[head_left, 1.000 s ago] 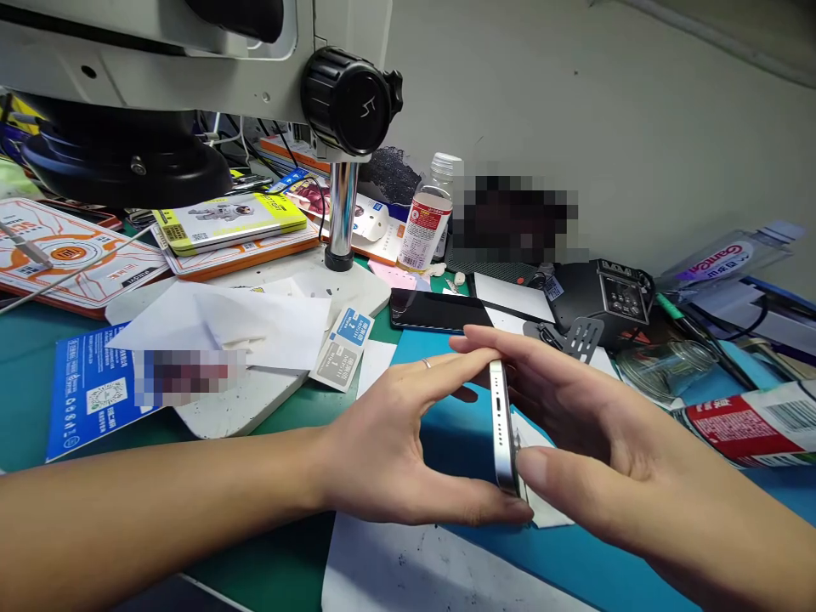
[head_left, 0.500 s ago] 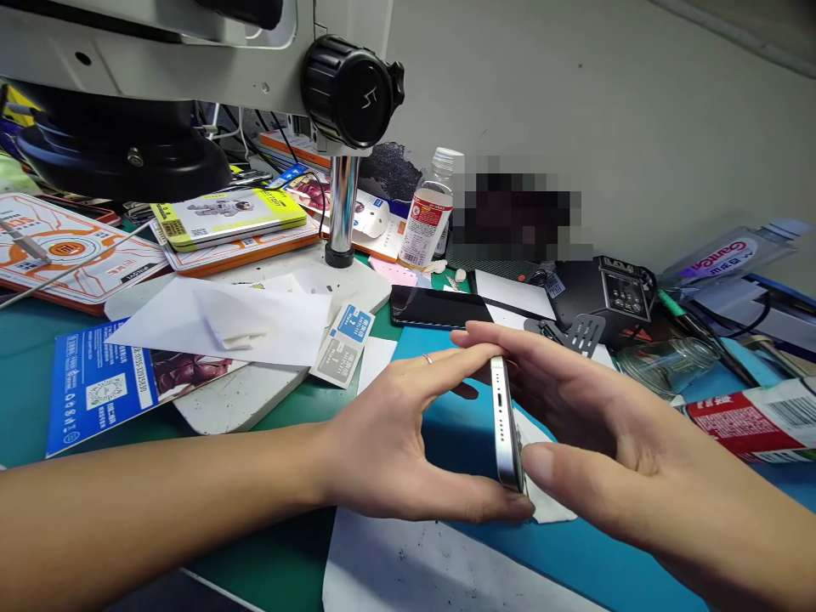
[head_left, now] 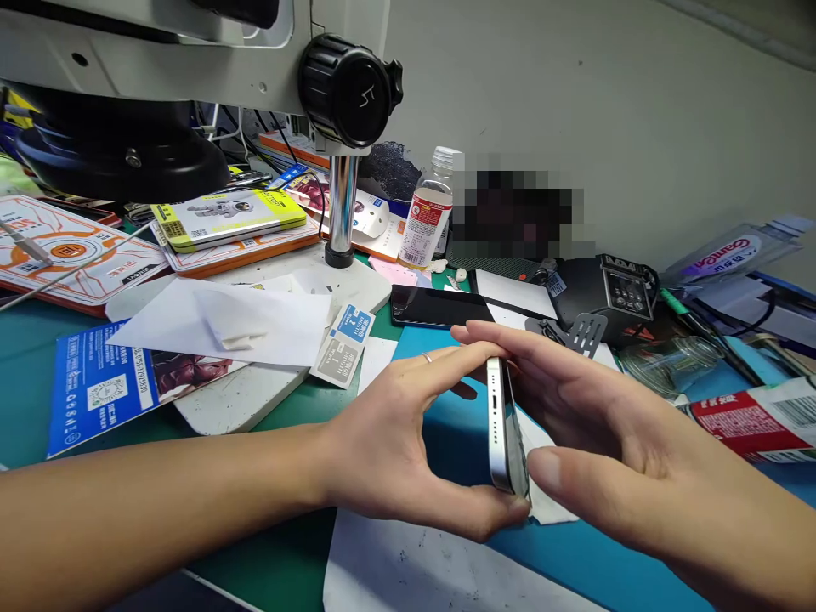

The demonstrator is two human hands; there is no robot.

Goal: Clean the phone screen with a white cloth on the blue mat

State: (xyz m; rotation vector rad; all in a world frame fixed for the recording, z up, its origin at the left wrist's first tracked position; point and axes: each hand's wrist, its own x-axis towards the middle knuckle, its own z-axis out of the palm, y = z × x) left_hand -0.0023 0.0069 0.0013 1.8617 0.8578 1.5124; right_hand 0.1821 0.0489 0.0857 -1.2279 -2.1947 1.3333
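A silver-edged smartphone [head_left: 495, 425] stands on its long side between my hands, its port end facing me and its dark screen angled to the right. My left hand [head_left: 408, 442] grips it, with the thumb under the lower edge and fingers along the upper edge. From the right, my right hand [head_left: 605, 425] cups it. Its fingers reach over the upper edge beside my left fingertips, and its thumb lies close against the screen side near the bottom. The right fingertips are partly hidden. Behind the hands, a white paper piece [head_left: 552, 501] rests on the blue mat [head_left: 612, 552].
A microscope arm with a black knob [head_left: 348, 89] overhangs the left; its base carries white paper [head_left: 268, 327] and a wipe packet [head_left: 344, 344]. Behind my hands lie another dark phone [head_left: 437, 306] and a bottle [head_left: 427, 217]. A glass jar [head_left: 669, 365] and a red packet [head_left: 752, 421] stand right.
The smartphone has turned slightly, so more of its screen side shows. Its lower end has shifted a little left. Both hands have stayed nearly in place.
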